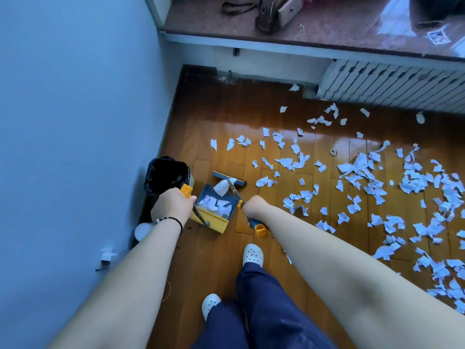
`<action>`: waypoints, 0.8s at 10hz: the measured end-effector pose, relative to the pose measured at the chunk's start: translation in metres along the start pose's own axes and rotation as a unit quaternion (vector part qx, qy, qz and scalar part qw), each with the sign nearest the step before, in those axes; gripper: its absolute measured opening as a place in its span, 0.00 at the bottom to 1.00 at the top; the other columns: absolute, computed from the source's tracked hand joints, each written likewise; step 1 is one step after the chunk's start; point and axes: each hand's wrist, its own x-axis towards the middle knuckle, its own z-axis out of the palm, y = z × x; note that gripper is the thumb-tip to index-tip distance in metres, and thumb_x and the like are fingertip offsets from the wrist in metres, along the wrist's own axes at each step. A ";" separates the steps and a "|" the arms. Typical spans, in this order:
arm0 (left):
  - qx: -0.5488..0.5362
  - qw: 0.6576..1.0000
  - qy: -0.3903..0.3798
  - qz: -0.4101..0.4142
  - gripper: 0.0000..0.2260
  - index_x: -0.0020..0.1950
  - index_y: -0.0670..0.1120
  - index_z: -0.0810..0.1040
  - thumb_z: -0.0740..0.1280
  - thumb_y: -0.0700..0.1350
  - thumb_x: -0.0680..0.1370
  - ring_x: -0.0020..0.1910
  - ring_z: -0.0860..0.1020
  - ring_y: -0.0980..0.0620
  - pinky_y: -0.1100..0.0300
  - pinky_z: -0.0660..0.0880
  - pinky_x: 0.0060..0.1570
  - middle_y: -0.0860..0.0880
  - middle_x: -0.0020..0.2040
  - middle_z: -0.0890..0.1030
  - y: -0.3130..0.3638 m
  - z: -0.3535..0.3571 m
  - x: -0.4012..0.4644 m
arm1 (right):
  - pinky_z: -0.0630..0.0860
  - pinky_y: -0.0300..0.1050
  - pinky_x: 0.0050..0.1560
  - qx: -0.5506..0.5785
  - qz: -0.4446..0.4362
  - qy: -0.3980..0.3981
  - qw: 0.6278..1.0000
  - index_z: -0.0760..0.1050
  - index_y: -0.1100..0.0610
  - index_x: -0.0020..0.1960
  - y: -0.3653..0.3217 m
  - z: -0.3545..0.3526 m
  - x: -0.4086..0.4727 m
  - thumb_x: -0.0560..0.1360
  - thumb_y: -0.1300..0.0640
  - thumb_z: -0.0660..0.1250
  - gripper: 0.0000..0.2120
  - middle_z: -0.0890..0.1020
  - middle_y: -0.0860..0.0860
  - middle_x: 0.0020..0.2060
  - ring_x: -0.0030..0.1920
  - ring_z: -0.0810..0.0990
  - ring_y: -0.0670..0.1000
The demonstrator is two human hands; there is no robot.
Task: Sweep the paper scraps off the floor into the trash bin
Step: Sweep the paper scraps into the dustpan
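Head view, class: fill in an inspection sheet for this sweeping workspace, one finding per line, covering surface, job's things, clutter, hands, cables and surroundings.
Surface: glossy wooden floor, most paper scraps still spread to the right.
Job's things: dustpan holds some scraps; broom head at its mouth with one scrap on it; black-lined trash bin stands beside the wall.
Clutter: tape roll among the scraps; a round white item near the bin.
Hands: left hand grips the dustpan handle; right hand grips the broom handle.
Cables: nothing seen.
Surroundings: blue wall left, radiator and a ledge with a bag ahead.
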 end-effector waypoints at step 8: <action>0.061 0.992 -0.028 0.102 0.18 0.39 0.50 0.74 0.65 0.62 0.79 0.39 0.78 0.47 0.59 0.71 0.35 0.50 0.37 0.78 0.016 -0.022 0.007 | 0.75 0.45 0.32 0.114 0.083 0.032 0.989 0.71 0.64 0.46 0.034 -0.046 -0.009 0.81 0.63 0.56 0.07 0.75 0.58 0.32 0.29 0.73 0.54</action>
